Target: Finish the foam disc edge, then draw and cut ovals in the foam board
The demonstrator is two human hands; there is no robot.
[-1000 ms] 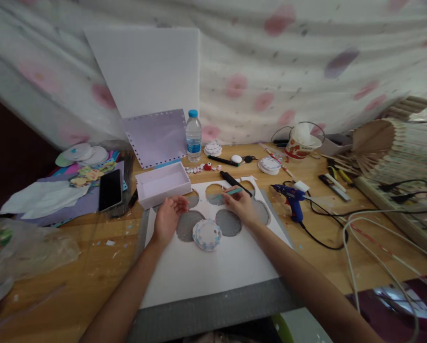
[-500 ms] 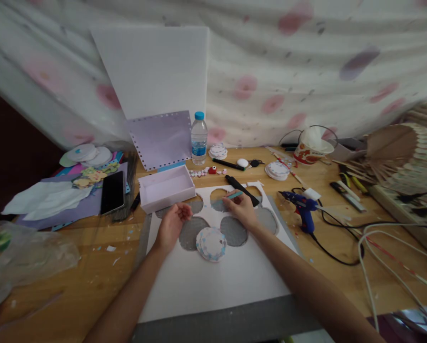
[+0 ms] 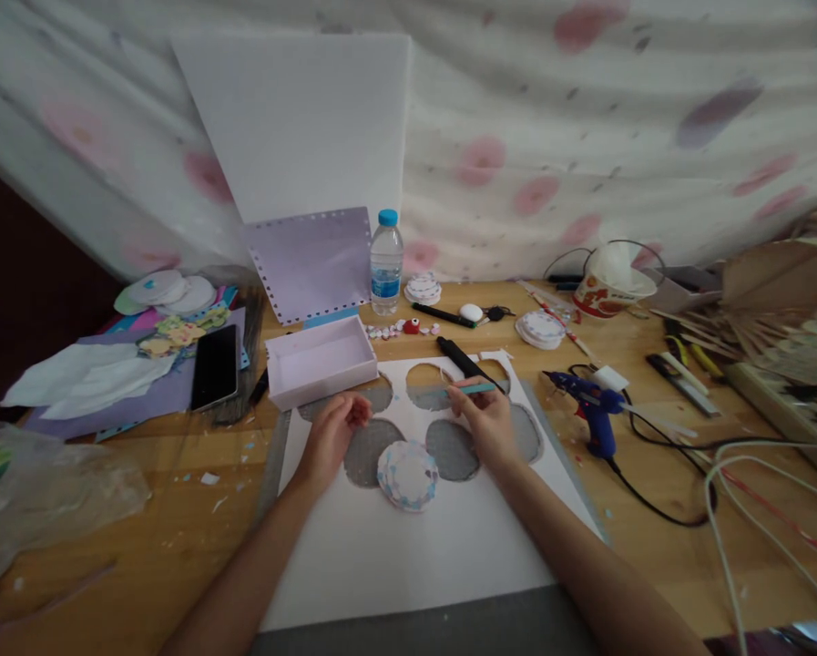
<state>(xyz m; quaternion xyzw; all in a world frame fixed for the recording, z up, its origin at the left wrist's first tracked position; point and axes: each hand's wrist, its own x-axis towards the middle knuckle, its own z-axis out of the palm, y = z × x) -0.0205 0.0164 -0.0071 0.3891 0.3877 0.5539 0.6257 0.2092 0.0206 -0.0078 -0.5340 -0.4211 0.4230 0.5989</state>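
Note:
A white foam sheet (image 3: pixel 408 547) with several round holes cut out lies on a grey mat (image 3: pixel 422 629) in front of me. A stack of round scalloped paper discs (image 3: pixel 407 474) with blue dots sits on the sheet between my hands. My left hand (image 3: pixel 332 428) rests on the sheet's left part, fingers loosely curled and holding nothing. My right hand (image 3: pixel 486 419) grips a thin teal-handled craft knife (image 3: pixel 474 389) above the holes.
A white open box (image 3: pixel 321 361), a water bottle (image 3: pixel 385 251), a lilac punched sheet (image 3: pixel 311 262) and a white board (image 3: pixel 299 118) stand behind. A phone (image 3: pixel 213 366) lies left. A blue glue gun (image 3: pixel 592 401) with cables lies right, near a paper cup (image 3: pixel 613 282).
My right hand with the knife has shifted slightly right along the sheet. The left hand's fingers have curled in a little. The view has tilted, so everything sits lower-right.

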